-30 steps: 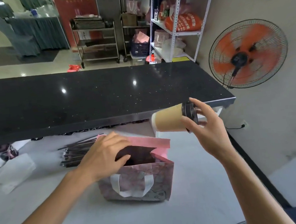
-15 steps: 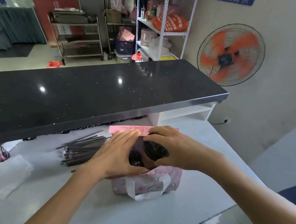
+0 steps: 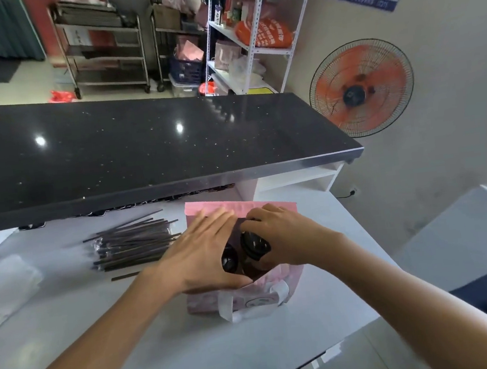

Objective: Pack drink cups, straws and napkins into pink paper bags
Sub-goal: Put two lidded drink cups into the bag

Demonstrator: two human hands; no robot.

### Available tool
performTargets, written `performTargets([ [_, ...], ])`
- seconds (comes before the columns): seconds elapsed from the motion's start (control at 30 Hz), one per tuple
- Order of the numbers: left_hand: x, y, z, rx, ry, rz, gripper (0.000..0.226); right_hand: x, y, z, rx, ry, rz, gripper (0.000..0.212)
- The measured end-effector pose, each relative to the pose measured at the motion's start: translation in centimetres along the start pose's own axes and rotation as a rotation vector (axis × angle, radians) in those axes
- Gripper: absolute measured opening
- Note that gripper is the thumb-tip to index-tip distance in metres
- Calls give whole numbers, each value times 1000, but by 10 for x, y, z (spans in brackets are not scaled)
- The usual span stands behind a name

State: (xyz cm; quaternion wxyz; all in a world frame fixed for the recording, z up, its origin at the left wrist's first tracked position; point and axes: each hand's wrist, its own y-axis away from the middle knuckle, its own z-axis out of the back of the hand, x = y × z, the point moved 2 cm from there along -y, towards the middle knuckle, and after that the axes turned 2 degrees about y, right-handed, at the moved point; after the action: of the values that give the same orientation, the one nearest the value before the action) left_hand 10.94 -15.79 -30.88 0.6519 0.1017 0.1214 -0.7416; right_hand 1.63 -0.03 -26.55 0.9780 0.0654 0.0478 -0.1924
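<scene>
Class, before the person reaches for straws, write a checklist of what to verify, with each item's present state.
1. Pink paper bag upright on the white table: ok.
2. Two black cup lids visible inside the bag: ok.
3. Right-hand cup fully seated: cannot tell; the right hand grips its lid.
4. Left hand steadies the bag's mouth, fingers straight: ok.
5. Wrapped straws piled left of the bag: ok.
6. Napkins lie at the table's far left: ok.
</scene>
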Motion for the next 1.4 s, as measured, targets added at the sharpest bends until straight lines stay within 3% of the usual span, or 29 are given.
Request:
performTargets([
  [0.4,6,-5,-7,64,-45,19,132,-1,7,-21,87,52,-7,51],
  [0.8,8,-4,-13,64,-84,-4,134,-6,-19,-67,97,24,-254,56],
  [1.13,7,-2,-16,48,-101,-15,130,-7,-22,-97,161,93,-90,45],
  [1.4,5,-2,-13,32,-85,3,119,-13,-34,-101,240,26,-99,33],
])
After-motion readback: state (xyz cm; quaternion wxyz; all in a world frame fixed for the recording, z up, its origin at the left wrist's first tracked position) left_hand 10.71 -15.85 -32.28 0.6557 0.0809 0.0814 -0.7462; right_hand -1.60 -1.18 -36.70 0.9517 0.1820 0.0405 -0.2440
